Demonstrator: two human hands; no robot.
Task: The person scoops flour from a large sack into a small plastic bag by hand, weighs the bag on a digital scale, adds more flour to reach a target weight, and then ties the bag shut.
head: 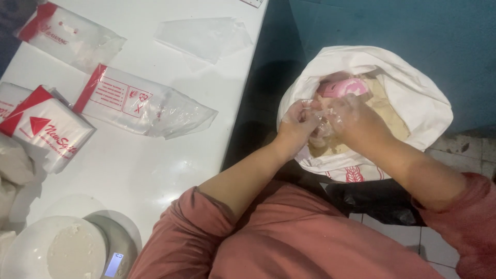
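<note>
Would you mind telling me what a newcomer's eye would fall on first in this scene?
First, the two hands: the left hand and right hand meet over the open white sack of pale powder at right, fingering a small clear plastic bag beside a pink scoop. Next, the white table at left, strewn with red-and-white plastic bag packs, with a bowl on a digital scale at its near edge.

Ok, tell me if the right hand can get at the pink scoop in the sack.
Probably yes: the right hand is already inside the open sack, just below the pink scoop, with nothing between them, though it holds a clear bag.
</note>
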